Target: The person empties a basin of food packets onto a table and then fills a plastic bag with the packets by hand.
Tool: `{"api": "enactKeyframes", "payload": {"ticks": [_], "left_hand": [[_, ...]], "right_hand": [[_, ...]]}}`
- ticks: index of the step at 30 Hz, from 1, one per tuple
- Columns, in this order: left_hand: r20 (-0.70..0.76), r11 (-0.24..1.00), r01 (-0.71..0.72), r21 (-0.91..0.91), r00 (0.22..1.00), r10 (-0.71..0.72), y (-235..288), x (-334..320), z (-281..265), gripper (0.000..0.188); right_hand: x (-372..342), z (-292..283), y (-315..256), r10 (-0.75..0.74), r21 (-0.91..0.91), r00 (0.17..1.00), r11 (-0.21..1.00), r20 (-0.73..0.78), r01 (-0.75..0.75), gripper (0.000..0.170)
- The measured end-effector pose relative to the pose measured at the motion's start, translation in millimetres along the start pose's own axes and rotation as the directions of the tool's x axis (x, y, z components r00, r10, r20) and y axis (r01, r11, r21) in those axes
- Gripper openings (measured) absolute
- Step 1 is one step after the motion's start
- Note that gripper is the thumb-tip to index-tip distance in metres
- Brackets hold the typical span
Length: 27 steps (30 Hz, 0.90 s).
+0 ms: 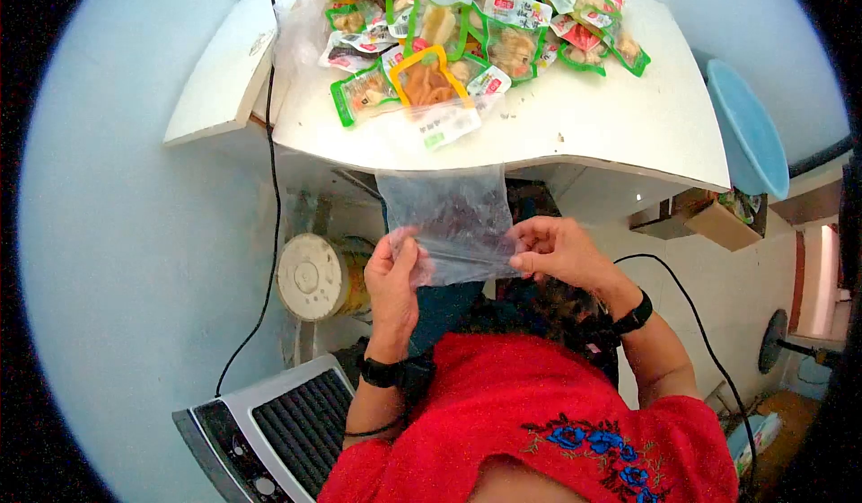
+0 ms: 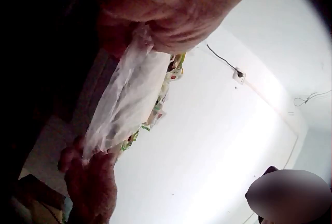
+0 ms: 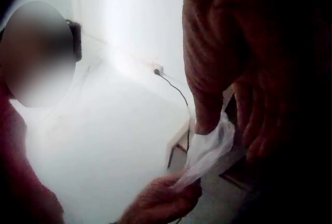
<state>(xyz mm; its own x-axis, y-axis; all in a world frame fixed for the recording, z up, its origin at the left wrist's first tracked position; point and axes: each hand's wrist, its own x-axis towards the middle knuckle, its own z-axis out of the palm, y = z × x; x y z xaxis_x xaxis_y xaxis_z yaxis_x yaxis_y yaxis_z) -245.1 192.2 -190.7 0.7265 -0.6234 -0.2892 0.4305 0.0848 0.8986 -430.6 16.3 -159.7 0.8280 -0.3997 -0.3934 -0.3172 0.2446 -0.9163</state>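
Observation:
A clear plastic bag (image 1: pixel 446 211) hangs in front of the table edge, stretched between both hands. My left hand (image 1: pixel 392 274) pinches its left corner between thumb and fingers. At the opposite corner my right hand (image 1: pixel 561 253) pinches the film with thumb and forefinger. In the left wrist view the bag (image 2: pixel 127 97) looks wrinkled and see-through. The right wrist view shows the bag (image 3: pixel 210 146) gathered between the two hands. Beyond it, a heap of small sealed snack packets (image 1: pixel 440 25) with green, yellow and red borders lies on the white table (image 1: pixel 611 130).
Crumpled clear plastic (image 1: pixel 305 40) lies at the table's left side. A blue basin (image 1: pixel 747 130) leans at the right, above a cardboard box (image 1: pixel 727 223). A round white-lidded bucket (image 1: pixel 310 277) stands below left. A black cable (image 1: pixel 276 171) hangs down past the table.

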Motion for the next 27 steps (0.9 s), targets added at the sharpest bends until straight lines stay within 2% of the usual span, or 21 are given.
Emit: {"api": "enactKeyframes", "payload": {"ticks": [1,3,6,7,10,13,16,19,22,25,27], "left_hand": [[0.007,0.999,0.007,0.048,1.0,-0.007,4,-1,-3,0.017],[0.029,0.992,-0.006,0.128,1.0,0.003,12,1,-5,0.016],[0.061,0.968,-0.069,0.24,0.997,0.056,19,3,-9,0.015],[0.065,0.954,-0.098,0.283,0.994,0.082,21,4,-9,0.015],[0.085,0.918,-0.151,0.367,0.988,0.129,29,6,-8,0.016],[0.101,0.871,-0.177,0.457,0.984,0.147,38,9,-8,0.017],[0.118,0.814,-0.25,0.524,0.968,0.222,52,12,-12,0.017],[0.102,0.802,-0.318,0.506,0.945,0.311,65,18,-18,0.017],[0.091,0.765,-0.364,0.531,0.922,0.376,85,24,-24,0.017],[0.029,0.739,-0.339,0.582,0.917,0.397,106,27,-23,0.018],[0.062,0.651,-0.365,0.666,0.897,0.439,124,38,-24,0.019]], "right_hand": [[3,-2,1,-0.115,-0.148,0.987,0.984,-0.114,0.098,0.034],[8,-4,-3,-0.376,-0.455,0.886,0.861,-0.273,0.225,0.03],[12,-4,-37,-0.671,-0.586,0.691,0.683,-0.269,0.435,0.026],[11,-4,-54,-0.629,-0.61,0.736,0.693,-0.25,0.384,0.029],[36,2,-87,-0.915,-0.852,0.402,0.23,-0.024,0.471,0.034],[64,12,-103,-0.894,-0.913,0.445,0.131,0.06,0.387,0.038],[89,11,-101,-0.792,-0.918,0.605,0.172,0.087,0.357,0.043],[103,6,-95,-0.733,-0.891,0.671,0.222,0.115,0.395,0.039],[98,8,-107,-0.582,-0.829,0.813,0.468,-0.03,0.305,0.036],[95,7,-110,-0.531,-0.711,0.845,0.617,-0.059,0.338,0.03],[101,6,-105,-0.462,-0.521,0.884,0.773,-0.07,0.363,0.025]]}}
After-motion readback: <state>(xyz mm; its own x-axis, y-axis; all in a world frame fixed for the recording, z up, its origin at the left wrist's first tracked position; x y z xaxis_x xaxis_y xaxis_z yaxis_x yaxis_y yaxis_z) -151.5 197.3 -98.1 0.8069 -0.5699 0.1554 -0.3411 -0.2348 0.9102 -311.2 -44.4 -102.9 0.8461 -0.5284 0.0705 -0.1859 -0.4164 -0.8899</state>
